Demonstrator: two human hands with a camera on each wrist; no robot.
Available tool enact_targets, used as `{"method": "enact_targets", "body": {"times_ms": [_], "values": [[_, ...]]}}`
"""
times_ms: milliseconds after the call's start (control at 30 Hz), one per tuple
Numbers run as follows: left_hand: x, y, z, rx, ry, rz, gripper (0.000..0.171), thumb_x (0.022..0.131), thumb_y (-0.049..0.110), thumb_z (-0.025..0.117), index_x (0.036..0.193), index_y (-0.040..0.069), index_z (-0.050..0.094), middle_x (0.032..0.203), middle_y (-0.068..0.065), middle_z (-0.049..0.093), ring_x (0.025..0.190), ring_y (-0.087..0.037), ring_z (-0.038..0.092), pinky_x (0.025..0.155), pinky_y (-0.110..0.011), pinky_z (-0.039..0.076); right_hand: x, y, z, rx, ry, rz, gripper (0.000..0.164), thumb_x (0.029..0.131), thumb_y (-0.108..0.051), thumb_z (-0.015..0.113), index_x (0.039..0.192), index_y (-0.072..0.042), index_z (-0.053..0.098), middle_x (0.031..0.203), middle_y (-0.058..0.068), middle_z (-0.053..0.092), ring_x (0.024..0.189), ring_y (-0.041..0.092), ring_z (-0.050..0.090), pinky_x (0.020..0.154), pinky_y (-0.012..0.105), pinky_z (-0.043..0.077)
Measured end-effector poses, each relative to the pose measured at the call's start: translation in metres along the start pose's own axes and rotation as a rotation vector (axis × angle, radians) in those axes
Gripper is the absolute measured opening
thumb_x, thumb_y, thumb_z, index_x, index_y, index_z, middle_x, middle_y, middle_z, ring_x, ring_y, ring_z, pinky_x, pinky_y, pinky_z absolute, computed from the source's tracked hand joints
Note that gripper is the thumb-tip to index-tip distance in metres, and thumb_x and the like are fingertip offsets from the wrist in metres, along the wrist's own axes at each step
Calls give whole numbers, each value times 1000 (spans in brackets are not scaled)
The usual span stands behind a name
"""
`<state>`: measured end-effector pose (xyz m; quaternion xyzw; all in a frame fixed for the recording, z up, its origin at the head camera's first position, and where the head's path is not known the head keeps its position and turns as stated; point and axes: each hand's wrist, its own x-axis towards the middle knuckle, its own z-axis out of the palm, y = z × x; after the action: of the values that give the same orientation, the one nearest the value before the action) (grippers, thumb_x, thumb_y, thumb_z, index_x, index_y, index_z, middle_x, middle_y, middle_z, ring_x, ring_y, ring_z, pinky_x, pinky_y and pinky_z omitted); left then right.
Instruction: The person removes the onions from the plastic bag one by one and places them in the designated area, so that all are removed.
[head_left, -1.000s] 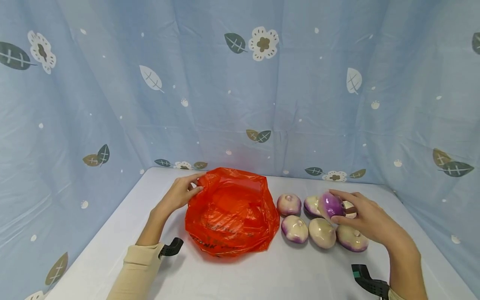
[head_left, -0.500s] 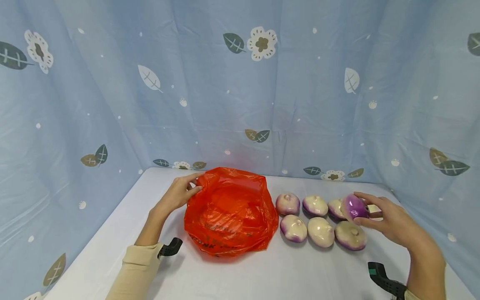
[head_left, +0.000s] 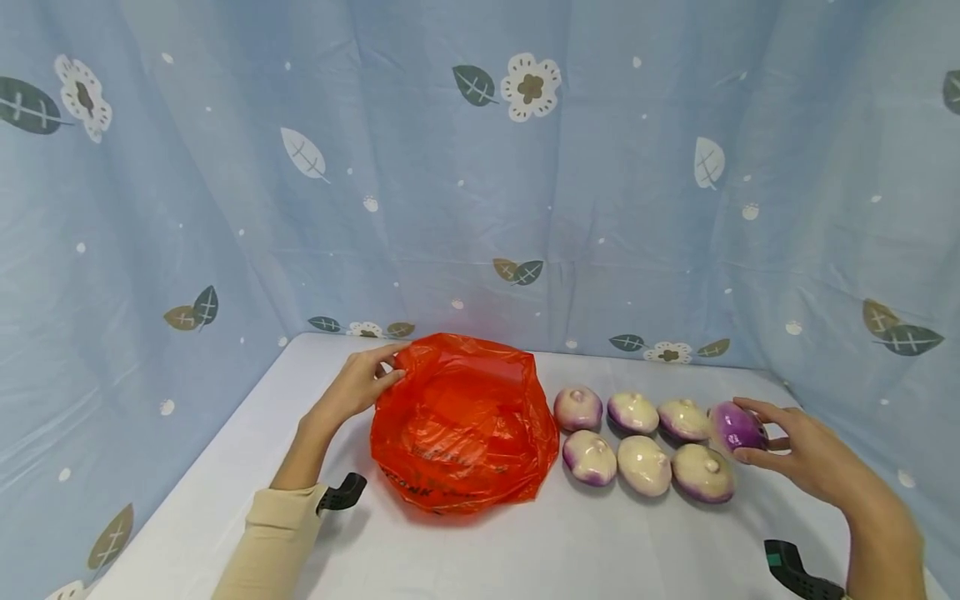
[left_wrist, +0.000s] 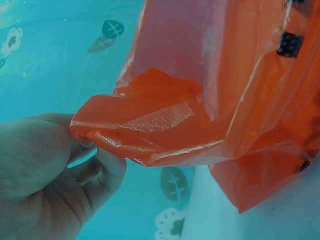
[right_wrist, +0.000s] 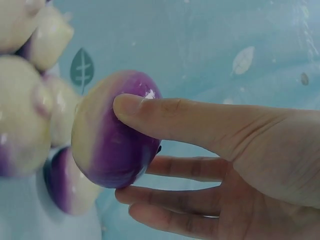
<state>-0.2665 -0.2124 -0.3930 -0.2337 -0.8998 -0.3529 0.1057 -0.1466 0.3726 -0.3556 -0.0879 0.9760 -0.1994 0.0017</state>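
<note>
My left hand [head_left: 362, 385] pinches the upper left rim of a red plastic bag [head_left: 457, 487]. In the left wrist view the thumb and fingers hold a folded edge of the bag [left_wrist: 165, 135]. The bag's mouth is spread wide, facing up and towards me. At the right, my right hand [head_left: 806, 454] grips a glossy purple-and-cream turnip [head_left: 735, 427] between thumb and fingers, at the right end of the back row. The right wrist view shows the thumb on its purple side, with the lower fingers behind the held turnip [right_wrist: 100, 135].
Several more turnips stand in two rows right of the bag, such as one back-row turnip [head_left: 683, 419] and one front-row turnip [head_left: 703, 475]. They rest on a white-covered table [head_left: 585, 550]. A blue patterned curtain [head_left: 420, 208] encloses the back and sides.
My right hand has carried the turnip rightwards, from above the back row to its right end, and lowered it. The left hand and bag have stayed in place.
</note>
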Motion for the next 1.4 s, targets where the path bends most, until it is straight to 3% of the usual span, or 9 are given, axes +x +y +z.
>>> {"method": "enact_targets", "body": {"times_ms": [300, 633, 767, 1133, 1400], "values": [[-1, 2, 0, 3, 2, 2, 49, 91, 6, 67, 139, 8, 55, 104, -17, 71, 63, -12, 59, 52, -20, 51, -5, 27, 1, -56, -65, 55, 79, 82, -37, 77, 139, 7, 44, 111, 30, 60, 87, 38, 68, 73, 54, 56], [0, 2, 2, -19, -9, -11, 50, 91, 5, 67, 139, 10, 55, 103, -17, 70, 60, -12, 58, 50, -21, 51, -7, 48, 10, -16, -162, 83, 79, 82, -34, 78, 138, 10, 43, 109, 28, 62, 86, 31, 70, 70, 41, 58], [-1, 2, 3, -20, -14, -8, 50, 91, 5, 67, 140, 10, 55, 103, -17, 70, 59, -12, 57, 50, -20, 51, -8, 52, 14, 18, -201, 82, 76, 83, -30, 77, 138, 12, 42, 109, 29, 61, 88, 33, 69, 74, 45, 58], [0, 4, 3, -39, -19, -16, 49, 92, 5, 66, 139, 9, 55, 103, -18, 69, 58, -12, 57, 50, -21, 52, -12, 61, 22, 32, -218, 89, 72, 84, -28, 76, 135, 10, 42, 110, 31, 61, 90, 34, 69, 74, 49, 56], [-2, 4, 1, -35, -20, -25, 49, 92, 6, 66, 140, 9, 55, 102, -17, 69, 58, -12, 56, 50, -21, 52, -10, 63, 23, 6, -183, 60, 71, 83, -28, 77, 134, 9, 43, 109, 27, 63, 89, 30, 69, 73, 47, 55]]}}
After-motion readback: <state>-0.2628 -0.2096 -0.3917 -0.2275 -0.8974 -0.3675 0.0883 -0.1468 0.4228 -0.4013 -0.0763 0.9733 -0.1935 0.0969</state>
